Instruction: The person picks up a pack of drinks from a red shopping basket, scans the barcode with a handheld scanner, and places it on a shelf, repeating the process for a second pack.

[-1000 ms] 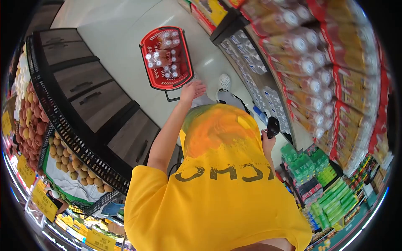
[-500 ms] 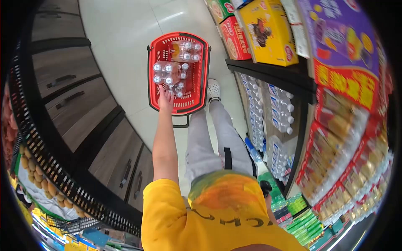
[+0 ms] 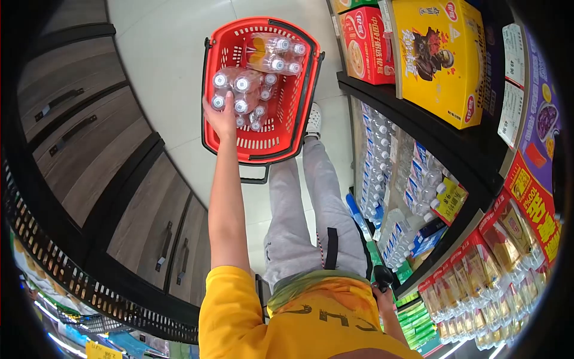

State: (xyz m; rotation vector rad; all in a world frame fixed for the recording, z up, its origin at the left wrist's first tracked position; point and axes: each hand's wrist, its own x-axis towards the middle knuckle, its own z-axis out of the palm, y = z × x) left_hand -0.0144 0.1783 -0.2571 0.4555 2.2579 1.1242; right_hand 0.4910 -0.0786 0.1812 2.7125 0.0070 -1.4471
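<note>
A red shopping basket (image 3: pixel 293 128) stands on the floor ahead of me, holding several packs of clear plastic bottles with white caps. At the basket's left side, my left hand (image 3: pixel 220 121) grips the near corner of one pack of bottles (image 3: pixel 236 84), its fingers around a capped bottle. Behind it in the basket lies another bottle pack with orange labels (image 3: pixel 261 57). Low on my right side, my right hand (image 3: pixel 383 297) is partly hidden by my shirt. It is closed around a black rounded object (image 3: pixel 382 276) whose kind I cannot make out.
Dark wood-grain drawers (image 3: pixel 72 134) line the left, topped by black mesh edging. On the right, a black shelf (image 3: pixel 430 137) carries a yellow box (image 3: pixel 439 60) and a red box (image 3: pixel 366 45), with water bottles (image 3: pixel 373 155) below. My shoe (image 3: pixel 314 121) is beside the basket.
My left hand has moved from the basket's near side onto the bottle pack's left corner. The basket appears larger and higher in view. My right hand has come further into sight.
</note>
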